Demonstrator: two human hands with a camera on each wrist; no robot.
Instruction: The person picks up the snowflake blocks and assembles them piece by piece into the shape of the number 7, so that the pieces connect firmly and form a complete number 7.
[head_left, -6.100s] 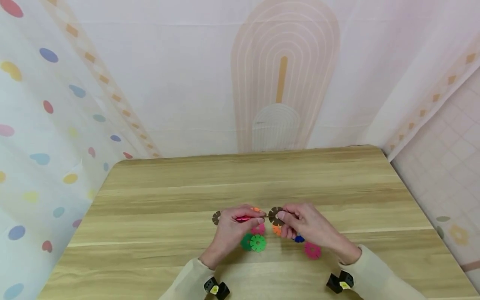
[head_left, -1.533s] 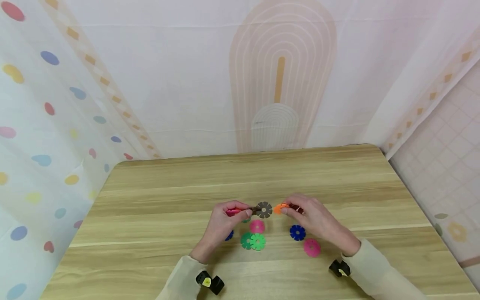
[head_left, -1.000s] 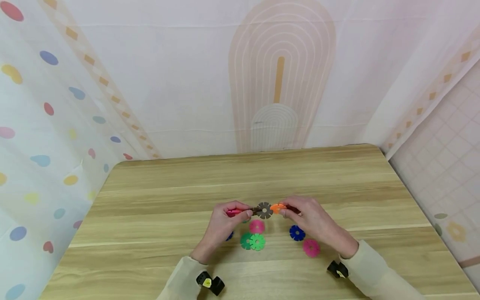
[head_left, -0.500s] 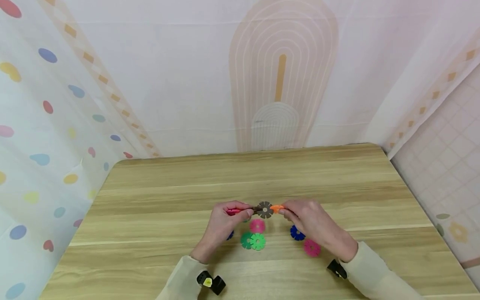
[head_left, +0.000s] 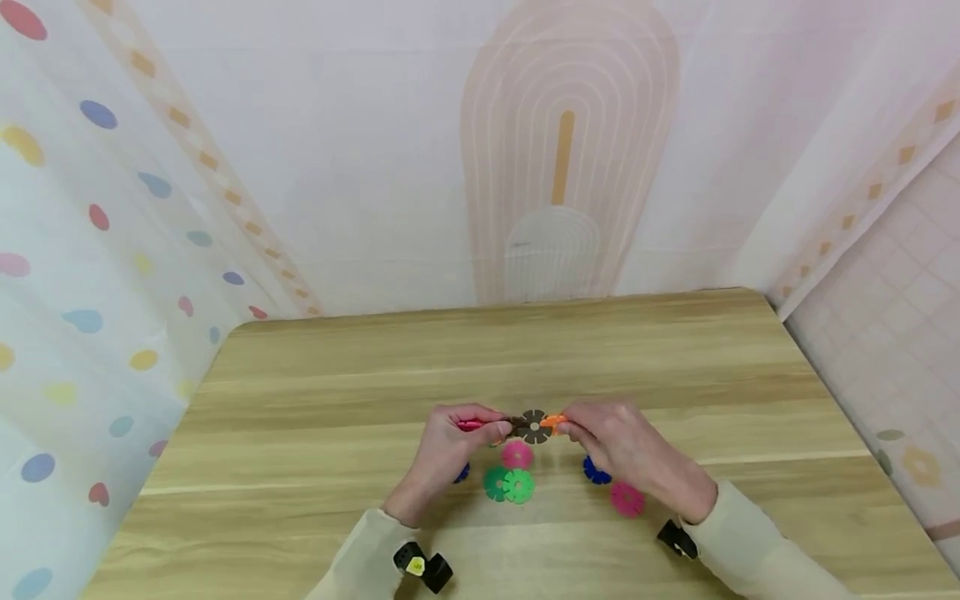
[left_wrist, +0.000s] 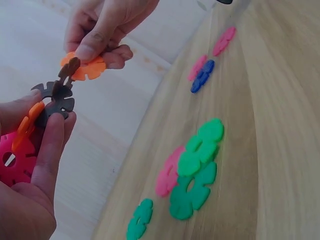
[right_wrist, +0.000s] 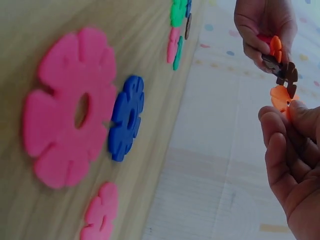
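Left wrist view: the left hand pinches a joined cluster of red, orange and brown discs. Just beyond those fingers, the right hand pinches an orange disc touching the cluster, above the tabletop.

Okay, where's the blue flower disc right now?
In the head view the blue flower disc lies flat on the table, just under the right hand, beside the pink disc.
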